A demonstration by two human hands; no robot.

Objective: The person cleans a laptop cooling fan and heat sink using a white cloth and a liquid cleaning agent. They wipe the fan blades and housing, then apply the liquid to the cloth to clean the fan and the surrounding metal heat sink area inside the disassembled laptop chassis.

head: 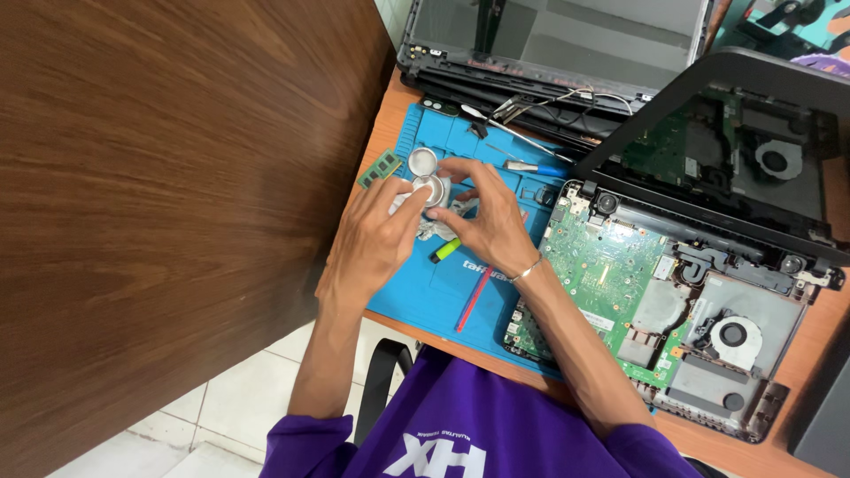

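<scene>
My left hand (372, 243) and my right hand (482, 217) meet over a blue work mat (425, 296). Between their fingertips they hold a small round silver tin (434, 188); whether its lid is on I cannot tell. A second round silver piece, like a lid (422, 161), lies on the mat just beyond the fingers. Crumpled white tissue (436, 228) sits under my hands. A yellow-green capped pen-like tool (445, 250) lies below my right palm. A silver bracelet circles my right wrist.
An opened laptop base with green motherboard (611, 265) and fan (735, 336) lies right of the mat. A memory stick (380, 168), screwdriver (536, 166), tweezers (513, 133), red stick (474, 301) rest on the mat. Another dismantled laptop (558, 44) sits behind. Brown wooden panel (159, 195) fills the left.
</scene>
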